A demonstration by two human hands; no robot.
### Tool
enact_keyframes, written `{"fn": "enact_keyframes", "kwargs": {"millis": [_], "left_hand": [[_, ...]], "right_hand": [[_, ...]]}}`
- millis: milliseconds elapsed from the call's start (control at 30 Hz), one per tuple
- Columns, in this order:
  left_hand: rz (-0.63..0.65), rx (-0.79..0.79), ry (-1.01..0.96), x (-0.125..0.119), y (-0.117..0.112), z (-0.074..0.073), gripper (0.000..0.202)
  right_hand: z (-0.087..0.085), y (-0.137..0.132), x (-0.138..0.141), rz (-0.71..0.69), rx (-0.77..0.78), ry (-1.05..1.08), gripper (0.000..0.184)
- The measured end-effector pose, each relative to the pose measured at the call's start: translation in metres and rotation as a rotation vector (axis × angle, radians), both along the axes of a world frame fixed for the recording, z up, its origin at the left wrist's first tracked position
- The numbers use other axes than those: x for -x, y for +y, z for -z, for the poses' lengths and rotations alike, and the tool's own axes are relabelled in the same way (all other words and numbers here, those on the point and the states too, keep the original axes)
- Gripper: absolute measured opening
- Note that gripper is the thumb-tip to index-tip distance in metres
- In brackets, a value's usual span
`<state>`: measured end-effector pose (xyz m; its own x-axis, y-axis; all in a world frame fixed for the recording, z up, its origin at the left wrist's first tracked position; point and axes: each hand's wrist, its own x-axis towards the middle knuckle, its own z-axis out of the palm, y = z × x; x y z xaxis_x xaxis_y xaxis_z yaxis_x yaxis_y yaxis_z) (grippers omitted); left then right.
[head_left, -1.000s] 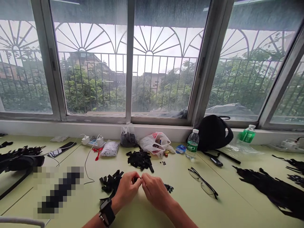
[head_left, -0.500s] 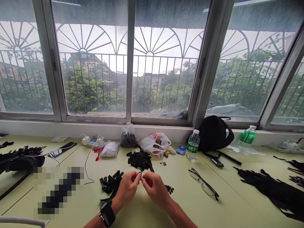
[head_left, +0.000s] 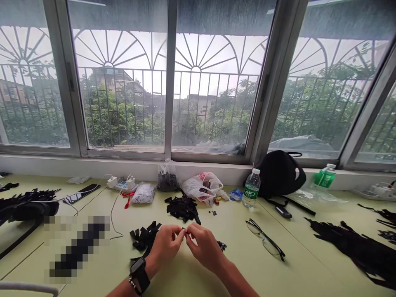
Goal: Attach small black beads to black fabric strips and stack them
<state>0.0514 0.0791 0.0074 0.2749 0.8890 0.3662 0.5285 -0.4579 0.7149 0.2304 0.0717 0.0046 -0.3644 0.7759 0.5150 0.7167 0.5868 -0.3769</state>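
Observation:
My left hand, with a dark watch and a beaded bracelet at its wrist, is closed in a pinch. My right hand meets it fingertip to fingertip, thumb and forefinger also pinched. Between them a small black piece just shows; most of it is covered by the fingers. A pile of short black strips lies left of my left hand. Another heap of black strips is beyond both hands. Small dark round parts lie partly hidden behind my right hand, and a few more small parts lie farther back.
Eyeglasses lie to the right, with a water bottle and a black bag behind. Plastic bags and a power strip line the window side. A long black bundle is far right; a phone lies left.
My fingertips have dipped slightly, and less of the black piece shows between them. The right fingers have closed in on it. Things on the table have stayed put.

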Motion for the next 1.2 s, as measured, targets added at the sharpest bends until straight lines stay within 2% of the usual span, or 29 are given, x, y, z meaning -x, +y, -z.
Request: {"fn": "enact_keyframes", "kwargs": {"millis": [167,233,367,533,633,800,967,1200], "left_hand": [[-0.36,-0.154,0.261,0.011,0.001,-0.008,0.027],[-0.433,-0.247,0.308,0.016,0.002,-0.012,0.022],[-0.324,-0.333,0.309,0.018,0.002,-0.014,0.028],[-0.142,-0.271,0.234,0.01,-0.003,-0.008,0.025],[-0.085,-0.242,0.25,0.01,-0.002,-0.002,0.022],[-0.07,-0.22,0.348,0.013,0.001,0.004,0.018],[-0.109,-0.18,0.435,0.014,0.0,0.001,0.011],[-0.176,-0.163,0.485,0.014,0.0,0.0,0.011]], "right_hand": [[-0.003,0.004,-0.008,0.086,0.009,-0.072,0.015],[-0.004,0.009,-0.017,0.148,0.034,-0.103,0.018],[-0.009,0.016,-0.043,0.257,0.136,-0.181,0.023],[-0.011,0.02,-0.07,0.34,0.254,-0.252,0.02],[-0.011,0.02,-0.077,0.35,0.302,-0.252,0.017],[-0.016,0.018,-0.078,0.321,0.349,-0.283,0.024],[-0.022,0.017,-0.073,0.339,0.304,-0.247,0.029],[-0.02,0.019,-0.072,0.309,0.354,-0.234,0.033]]}}
